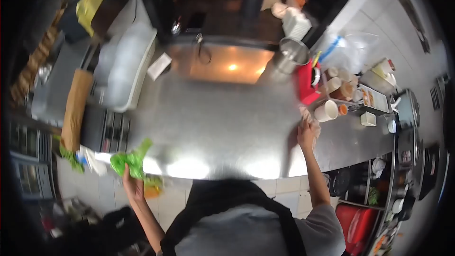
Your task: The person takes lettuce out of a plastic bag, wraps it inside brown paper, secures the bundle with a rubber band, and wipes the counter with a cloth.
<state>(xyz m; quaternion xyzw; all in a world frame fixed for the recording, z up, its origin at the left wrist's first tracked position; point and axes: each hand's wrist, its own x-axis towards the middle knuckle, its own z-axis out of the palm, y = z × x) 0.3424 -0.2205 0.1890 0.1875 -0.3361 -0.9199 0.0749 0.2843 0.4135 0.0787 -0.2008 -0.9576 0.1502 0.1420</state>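
At the counter's front left edge, my left hand (133, 186) grips a bright green crumpled plastic bag (129, 163). The bag looks thin and shiny, and its upper end sticks out to the right. On the right side of the steel counter (218, 123), my right hand (307, 136) is closed on a pale pinkish cloth (316, 130). That cloth lies against the counter top, and part of it is hidden under the hand. Just beyond it stand a white cup (326, 111) and a small orange-filled container (342, 109).
A red box (309, 83) and a metal pot (292, 54) stand at the back right. Several sauce containers (346, 87) crowd the right end. On the left are a white bin (148, 66), a brown paper roll (76, 109) and a dark slotted organizer (113, 130). A white paper (159, 66) lies at the back left.
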